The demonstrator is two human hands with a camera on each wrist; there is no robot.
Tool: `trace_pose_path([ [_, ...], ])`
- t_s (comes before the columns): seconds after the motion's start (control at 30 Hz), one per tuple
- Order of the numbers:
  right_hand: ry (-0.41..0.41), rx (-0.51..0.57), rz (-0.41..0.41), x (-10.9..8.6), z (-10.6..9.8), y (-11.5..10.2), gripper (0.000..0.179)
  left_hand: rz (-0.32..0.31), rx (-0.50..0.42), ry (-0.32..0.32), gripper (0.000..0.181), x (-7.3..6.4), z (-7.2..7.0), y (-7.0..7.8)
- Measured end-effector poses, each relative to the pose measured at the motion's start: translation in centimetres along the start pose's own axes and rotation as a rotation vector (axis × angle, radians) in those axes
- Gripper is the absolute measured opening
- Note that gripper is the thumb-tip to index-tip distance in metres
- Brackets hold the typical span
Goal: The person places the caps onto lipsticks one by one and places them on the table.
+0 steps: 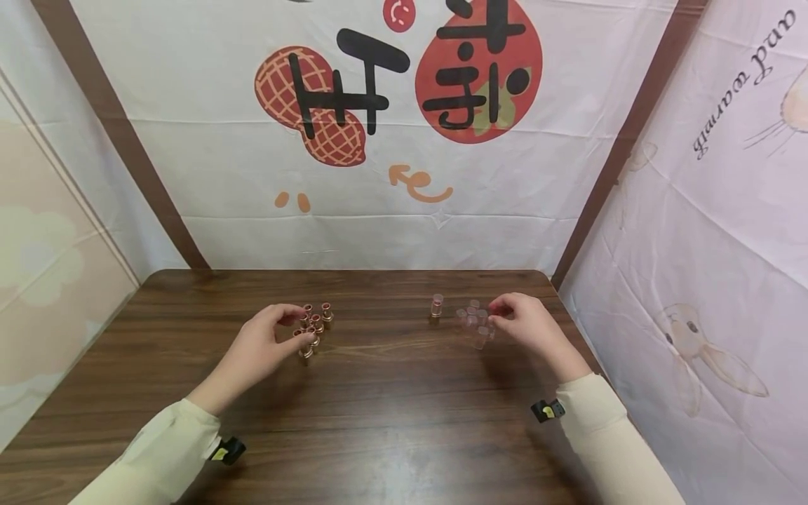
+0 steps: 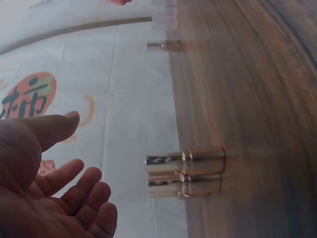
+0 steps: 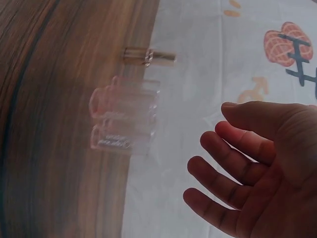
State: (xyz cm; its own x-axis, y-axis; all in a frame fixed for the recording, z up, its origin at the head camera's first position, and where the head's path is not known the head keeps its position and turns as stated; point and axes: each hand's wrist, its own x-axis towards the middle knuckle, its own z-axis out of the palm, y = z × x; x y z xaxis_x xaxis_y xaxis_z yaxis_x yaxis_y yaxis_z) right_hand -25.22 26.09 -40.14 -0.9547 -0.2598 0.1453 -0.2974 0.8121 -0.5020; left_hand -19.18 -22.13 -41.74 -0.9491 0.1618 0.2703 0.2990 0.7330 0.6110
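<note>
On the left of the table stands a cluster of several gold lipstick tubes (image 1: 315, 322), open-topped with reddish rims. My left hand (image 1: 261, 344) hovers at this cluster, thumb and fingers apart and holding nothing; in the left wrist view, a gap separates it from the gold tubes (image 2: 185, 171). To the right is a group of several clear lipstick caps (image 1: 475, 322). Beside them my right hand (image 1: 530, 324) has its fingers loosely bent; the right wrist view shows nothing in it, with the clear caps (image 3: 124, 116) away from the fingertips.
A single lipstick tube (image 1: 437, 306) with a clear cap over it stands upright left of the clear caps. The brown wooden table (image 1: 379, 393) meets a printed white cloth (image 1: 404, 238) along its back edge. Another cloth (image 1: 694, 280) hangs on the right.
</note>
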Motion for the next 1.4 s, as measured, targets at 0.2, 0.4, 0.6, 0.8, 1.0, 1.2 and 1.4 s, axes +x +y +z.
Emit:
trace_pose_path([
  [0.2,-0.031,-0.027,0.022,0.8,1.1,1.2,0.024,-0.033,0.031,0.02,0.05,-1.0,0.2,-1.1],
  [0.4,-0.045,-0.086,0.046,1.6,1.9,2.2,0.024,-0.057,0.019,0.02,0.051,-1.7,1.0,-2.2],
  [0.6,-0.104,-0.093,0.088,1.9,2.2,2.6,0.031,-0.075,0.013,0.019,0.051,-2.2,1.7,-2.4],
  [0.8,-0.116,-0.079,0.087,2.0,2.3,2.9,0.029,-0.113,0.018,0.005,0.052,-2.5,2.5,-2.7],
  [1.0,-0.135,-0.058,0.1,2.0,2.5,3.2,0.028,-0.143,0.012,-0.011,0.054,-2.6,2.8,-2.8],
  [1.2,-0.147,-0.043,0.115,2.0,2.9,3.4,0.029,-0.164,0.012,-0.004,0.053,-2.5,2.9,-2.9],
  [1.4,-0.138,-0.076,0.113,2.2,3.5,3.5,0.029,-0.199,0.026,-0.008,0.05,-2.2,3.2,-3.2],
])
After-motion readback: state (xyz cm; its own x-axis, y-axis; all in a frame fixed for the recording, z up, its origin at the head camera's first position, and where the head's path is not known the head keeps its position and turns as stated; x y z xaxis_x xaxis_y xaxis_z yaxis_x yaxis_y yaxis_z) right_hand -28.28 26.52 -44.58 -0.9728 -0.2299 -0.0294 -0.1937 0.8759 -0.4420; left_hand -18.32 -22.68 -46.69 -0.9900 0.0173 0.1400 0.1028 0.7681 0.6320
